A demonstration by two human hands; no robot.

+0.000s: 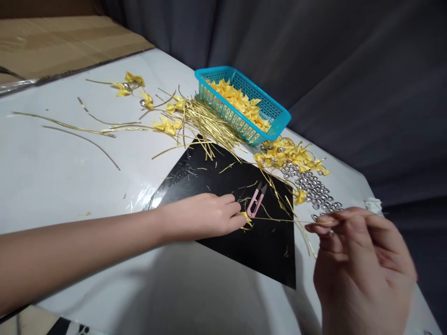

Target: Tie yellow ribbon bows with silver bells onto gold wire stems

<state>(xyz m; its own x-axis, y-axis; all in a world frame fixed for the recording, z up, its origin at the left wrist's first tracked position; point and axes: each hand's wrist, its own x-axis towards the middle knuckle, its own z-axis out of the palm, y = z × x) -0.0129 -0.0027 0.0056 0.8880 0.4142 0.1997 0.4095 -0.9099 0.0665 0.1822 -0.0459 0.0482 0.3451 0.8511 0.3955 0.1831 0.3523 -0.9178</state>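
Nearest the camera, the right hand [363, 270] is raised off the surface [52, 186], its grip pinched shut on the end of a thin gold wire [279, 219] that runs leftward, taut enough to look stretched between both hands. The left hand [206, 216] rests on the black mat [244, 242], fingertips closed on a small yellow bow [246, 218] at the wire's other end, seemingly steadying it. Pink snips [256, 200] lie just beside that bow, within easy reach. Beyond, silver beads [316, 188] and finished bows [289, 156] sit near a heap of gold wires [202, 118], with the blue basket [275, 111] of yellow bows farthest.
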